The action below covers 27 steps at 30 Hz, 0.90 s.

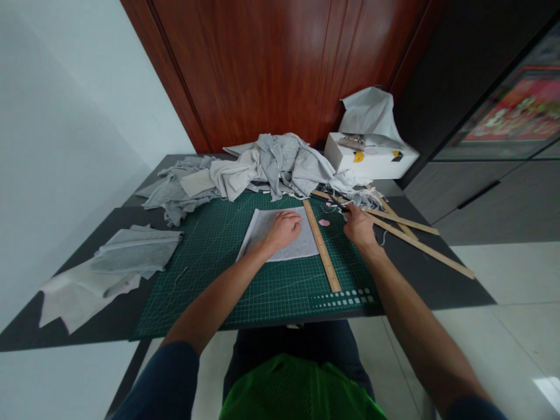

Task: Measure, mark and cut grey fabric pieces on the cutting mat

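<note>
Cloth (298, 246) flat beneath left grip (284, 228), loosely curled, clutching nothing; right grip (359, 226) closed round dark tool (338, 202).

This is looking like a room in a home, with a little corner for cutting cloth. A red-brown door (271, 70) is standing behind the counter (420, 286). A white wall (87, 87) is rising on the left. On the right, a dark cabinet (520, 204) is standing, with something red (511, 111) showing in its glass (464, 150). The tiled floor (516, 274) is looking pale. The counter is telling the cutting part: a green mat (210, 256) with grid lines is lying on it, a ruler (322, 248) and a flat cloth (304, 245) are resting on the mat, and a heap of gray cloths (291, 160) is sitting at the back.
</note>
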{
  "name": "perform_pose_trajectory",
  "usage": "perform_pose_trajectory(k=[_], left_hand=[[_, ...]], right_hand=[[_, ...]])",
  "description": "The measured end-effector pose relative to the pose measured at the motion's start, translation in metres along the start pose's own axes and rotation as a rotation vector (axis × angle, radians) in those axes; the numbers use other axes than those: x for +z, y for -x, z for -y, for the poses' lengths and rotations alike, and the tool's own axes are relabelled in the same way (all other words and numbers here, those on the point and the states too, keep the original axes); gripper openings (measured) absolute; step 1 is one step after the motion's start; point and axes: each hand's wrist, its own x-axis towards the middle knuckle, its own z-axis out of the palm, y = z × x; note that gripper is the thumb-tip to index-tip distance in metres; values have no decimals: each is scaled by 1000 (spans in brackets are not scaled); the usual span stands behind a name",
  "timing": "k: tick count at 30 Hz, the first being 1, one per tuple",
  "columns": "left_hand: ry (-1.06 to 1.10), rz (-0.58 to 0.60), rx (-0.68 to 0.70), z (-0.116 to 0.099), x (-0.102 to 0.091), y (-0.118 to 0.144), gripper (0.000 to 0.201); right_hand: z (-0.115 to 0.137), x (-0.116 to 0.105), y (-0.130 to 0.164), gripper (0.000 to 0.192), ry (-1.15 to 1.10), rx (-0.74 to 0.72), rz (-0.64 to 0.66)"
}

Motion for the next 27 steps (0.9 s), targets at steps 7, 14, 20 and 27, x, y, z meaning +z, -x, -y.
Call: perform_pose_trajectory(k=[7,14,20,27], left_hand=[[361,-103,-124,-17,-2,-17,24],[774,-237,-375,-39,7,-34,34],[1243,-363,-695,-62,10,-31,32],[1590,-416,-929,-64,1,-45,35]], right_hand=[[37,-1,-10,32,-327,-253,-94],[87,-4,2,18,-616,-188,181],[111,0,18,19,-1134,187,475],[112,2,30,9,-1464,414,517]])
